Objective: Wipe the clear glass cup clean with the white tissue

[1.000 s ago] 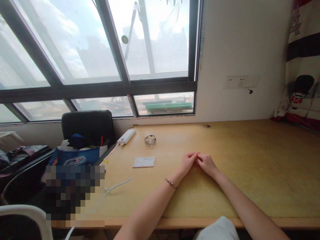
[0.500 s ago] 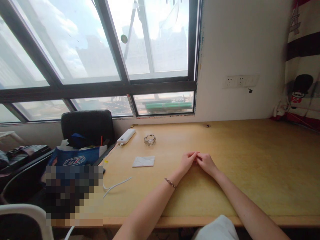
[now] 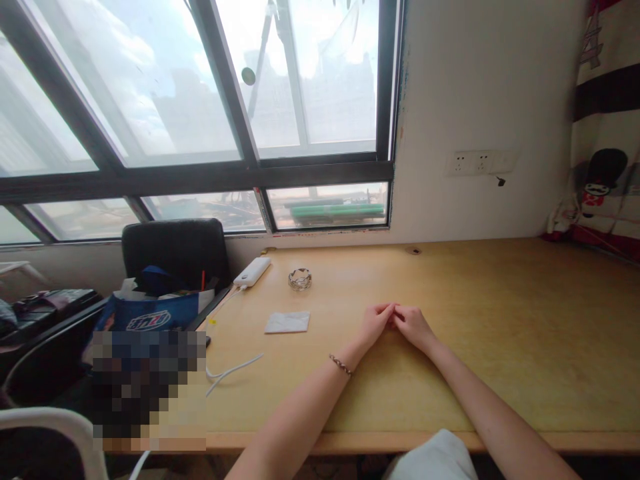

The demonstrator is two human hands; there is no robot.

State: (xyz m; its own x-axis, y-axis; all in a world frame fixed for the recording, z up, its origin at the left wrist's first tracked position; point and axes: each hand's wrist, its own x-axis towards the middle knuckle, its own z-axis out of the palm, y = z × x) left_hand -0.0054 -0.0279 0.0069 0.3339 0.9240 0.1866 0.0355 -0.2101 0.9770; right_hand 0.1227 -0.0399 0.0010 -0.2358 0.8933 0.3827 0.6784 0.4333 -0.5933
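Note:
My left hand and my right hand rest together on the wooden desk, their fingertips touching. The fingers of both are curled in and closed, and I see nothing held; the undersides of the hands are hidden. A dark braided bracelet circles my left wrist. Left of my hands lies a flat white packet, apart from them. Behind the packet stands a silvery, openwork ring-shaped object, which looks like a small crown or a wide bangle.
A white power bank with a cable plugged in sits at the desk's back left corner. Another white cable trails over the left edge. Beyond that edge are a black chair and a blue bag. Wall sockets are behind the desk.

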